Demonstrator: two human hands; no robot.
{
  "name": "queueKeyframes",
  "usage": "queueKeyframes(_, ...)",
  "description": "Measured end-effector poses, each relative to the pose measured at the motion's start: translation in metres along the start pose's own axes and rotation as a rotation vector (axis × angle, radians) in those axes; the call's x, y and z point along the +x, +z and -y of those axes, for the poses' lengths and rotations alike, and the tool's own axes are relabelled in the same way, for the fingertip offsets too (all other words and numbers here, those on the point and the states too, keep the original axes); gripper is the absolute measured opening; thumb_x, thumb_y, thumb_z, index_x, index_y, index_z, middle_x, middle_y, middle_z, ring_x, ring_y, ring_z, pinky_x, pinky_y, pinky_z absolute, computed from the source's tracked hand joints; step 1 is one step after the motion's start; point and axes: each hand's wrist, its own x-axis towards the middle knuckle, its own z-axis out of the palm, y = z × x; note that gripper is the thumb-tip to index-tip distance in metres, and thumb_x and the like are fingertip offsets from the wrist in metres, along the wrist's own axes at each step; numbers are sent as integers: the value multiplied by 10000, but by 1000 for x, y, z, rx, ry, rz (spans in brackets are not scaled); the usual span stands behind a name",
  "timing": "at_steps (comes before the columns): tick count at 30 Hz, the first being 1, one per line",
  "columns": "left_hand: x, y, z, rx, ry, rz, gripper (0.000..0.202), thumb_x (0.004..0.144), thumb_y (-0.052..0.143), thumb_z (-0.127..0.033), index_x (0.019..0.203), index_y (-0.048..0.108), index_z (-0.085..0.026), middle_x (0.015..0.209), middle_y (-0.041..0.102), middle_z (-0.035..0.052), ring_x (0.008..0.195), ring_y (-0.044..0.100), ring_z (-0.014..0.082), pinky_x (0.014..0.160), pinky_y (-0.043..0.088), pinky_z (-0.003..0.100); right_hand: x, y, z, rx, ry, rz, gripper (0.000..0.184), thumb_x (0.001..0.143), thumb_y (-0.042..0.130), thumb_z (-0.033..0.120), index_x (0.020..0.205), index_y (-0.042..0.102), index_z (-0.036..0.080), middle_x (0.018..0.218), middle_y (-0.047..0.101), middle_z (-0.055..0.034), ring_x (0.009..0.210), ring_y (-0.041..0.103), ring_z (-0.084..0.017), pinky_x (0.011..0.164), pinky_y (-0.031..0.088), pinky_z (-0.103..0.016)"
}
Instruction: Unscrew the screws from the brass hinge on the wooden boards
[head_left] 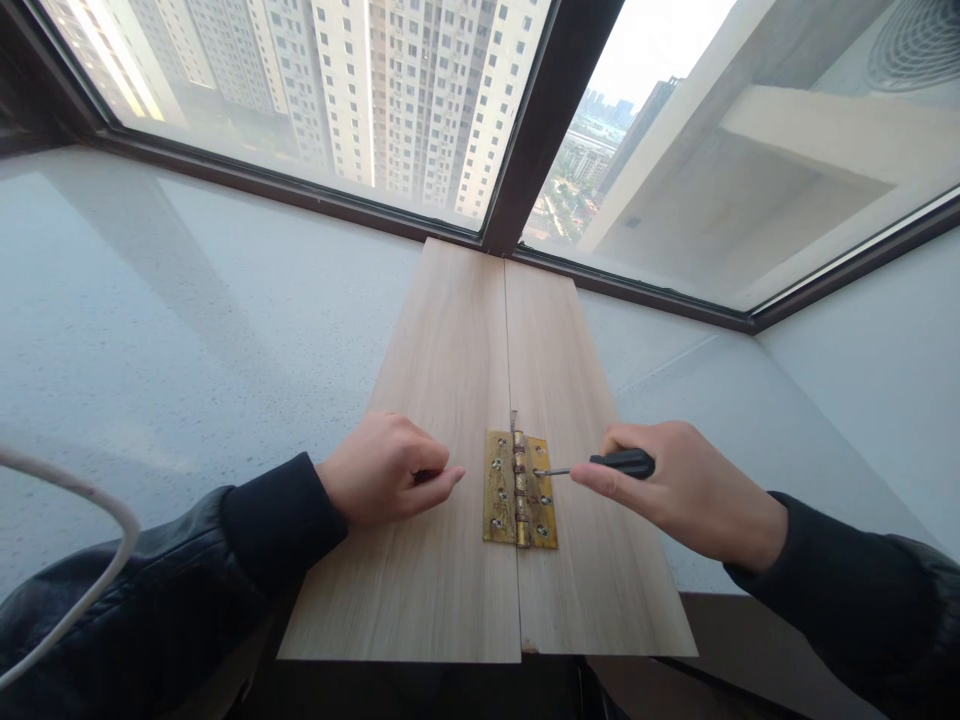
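Two pale wooden boards (442,370) lie side by side, and a worn brass hinge (520,490) spans the seam between them. Screws show in several of the hinge's holes. A screwdriver (626,462) with a black handle is gripped in my right hand (679,490); its thin shaft points left, with the tip at a hole in the right leaf. My left hand (394,470) rests over the left board, fingers curled and the thumb side toward the hinge. Whether anything small is inside those fingers is hidden.
The boards lie on a white speckled sill (225,330), their far ends near a dark window frame (502,225). A white cable (124,530) loops across the left sleeve. The boards' near ends reach past the sill edge, over a dark area.
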Motion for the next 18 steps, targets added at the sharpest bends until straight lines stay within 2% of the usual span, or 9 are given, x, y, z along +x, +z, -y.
queueKeyframes(2, 0, 0, 0, -1, 2, -6, 432, 885, 439, -308, 531, 240, -160, 487, 233, -55, 444, 202, 63, 467, 184, 252, 0, 1, 4, 26, 129, 15, 548, 880, 330, 621, 532, 385, 202, 494, 404, 15, 464, 365, -117, 491, 271, -290)
queueKeyframes(4, 0, 0, 0, -5, 6, -10, 432, 883, 442, -307, 531, 241, -159, 486, 233, -55, 444, 199, 62, 467, 184, 250, 0, -1, 5, 26, 143, 78, 558, 894, 285, 609, 512, 284, 202, 484, 315, 25, 456, 300, -111, 490, 237, -300)
queueKeyframes(6, 0, -1, 0, -8, 8, -11, 432, 881, 446, -303, 529, 240, -159, 484, 230, -56, 442, 195, 61, 463, 184, 249, 1, -4, 4, 65, 104, 145, 539, 895, 308, 589, 524, 264, 201, 502, 287, 30, 466, 279, -108, 484, 226, -298)
queueKeyframes(12, 2, -1, -1, -13, 19, -18, 426, 869, 453, -283, 521, 239, -163, 478, 224, -58, 434, 199, 60, 455, 194, 247, 2, -14, -3, 33, -69, 202, 380, 881, 450, 476, 621, 403, 202, 581, 456, 15, 518, 404, -117, 502, 319, -271)
queueKeyframes(16, 2, -1, -1, -12, 25, -24, 427, 868, 454, -274, 502, 264, -163, 474, 227, -59, 427, 199, 60, 445, 200, 243, -1, -14, -9, -171, -284, 116, 266, 901, 434, 396, 729, 480, 199, 722, 533, -32, 580, 461, -146, 528, 330, -282)
queueKeyframes(18, 1, -1, -1, -14, 31, -24, 426, 868, 456, -269, 497, 275, -163, 473, 235, -60, 425, 205, 60, 441, 203, 243, -2, -12, -11, -242, -270, 89, 290, 894, 430, 443, 756, 507, 199, 719, 542, -37, 553, 455, -152, 502, 301, -285)
